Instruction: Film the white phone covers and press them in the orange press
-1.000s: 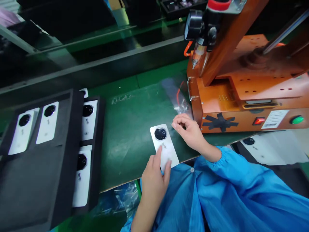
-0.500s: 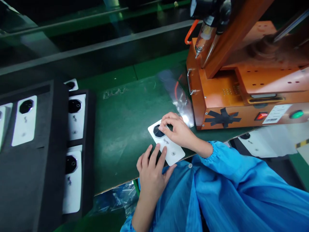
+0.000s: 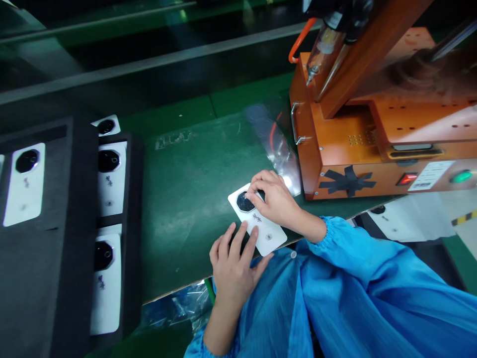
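A white phone back cover (image 3: 269, 237) with a black, eight-sided camera window lies slanted on the green mat, close to the table's front edge. My left hand (image 3: 234, 263) holds it at the lower left, fingertips on its long side and thumb by its bottom corner. Over the camera window is my right hand (image 3: 274, 196), thumb and index finger pinched together at the window's right part. Whatever may be between those fingertips is too small to make out. The right hand hides the cover's upper right edge.
At left, black foam trays (image 3: 80, 223) hold several similar white covers (image 3: 112, 179). An orange press machine (image 3: 313, 164) with a lit red switch stands at right, clear plastic film (image 3: 278, 149) beside it. More covers (image 3: 398, 219) lie below the machine at right.
Both hands and the cover keep nearly the same pose. The view has shifted slightly, so the trays sit a little further left and the machine a little further right.
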### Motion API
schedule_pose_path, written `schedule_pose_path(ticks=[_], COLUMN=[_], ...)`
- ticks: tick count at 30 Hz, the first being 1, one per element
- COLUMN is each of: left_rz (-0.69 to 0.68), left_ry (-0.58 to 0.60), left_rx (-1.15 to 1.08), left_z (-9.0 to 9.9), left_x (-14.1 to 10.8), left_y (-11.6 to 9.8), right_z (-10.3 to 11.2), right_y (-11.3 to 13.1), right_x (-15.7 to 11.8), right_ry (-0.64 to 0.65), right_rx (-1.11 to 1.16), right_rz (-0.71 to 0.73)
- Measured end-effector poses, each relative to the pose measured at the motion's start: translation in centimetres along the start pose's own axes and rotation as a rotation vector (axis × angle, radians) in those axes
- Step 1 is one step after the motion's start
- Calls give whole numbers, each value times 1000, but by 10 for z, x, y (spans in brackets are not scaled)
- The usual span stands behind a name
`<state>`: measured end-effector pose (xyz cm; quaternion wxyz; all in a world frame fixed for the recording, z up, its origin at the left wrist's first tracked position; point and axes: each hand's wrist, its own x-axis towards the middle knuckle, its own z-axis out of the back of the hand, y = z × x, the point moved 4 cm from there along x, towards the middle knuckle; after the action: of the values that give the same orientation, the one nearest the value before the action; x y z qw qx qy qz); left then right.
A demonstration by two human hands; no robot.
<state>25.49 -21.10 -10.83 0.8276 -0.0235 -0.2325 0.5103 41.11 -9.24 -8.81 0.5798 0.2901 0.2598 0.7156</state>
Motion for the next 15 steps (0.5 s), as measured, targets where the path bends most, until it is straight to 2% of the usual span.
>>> schedule_pose_path(ticks=[15], left_rz=[-22], left_ry=[21], left_rx=[14], left_z=[-1], left_x=[-1], left_y=[1], right_z=[-3], right_y=[-7], right_x=[0], right_ry=[-49], right_rx=[-11], right_rz=[31])
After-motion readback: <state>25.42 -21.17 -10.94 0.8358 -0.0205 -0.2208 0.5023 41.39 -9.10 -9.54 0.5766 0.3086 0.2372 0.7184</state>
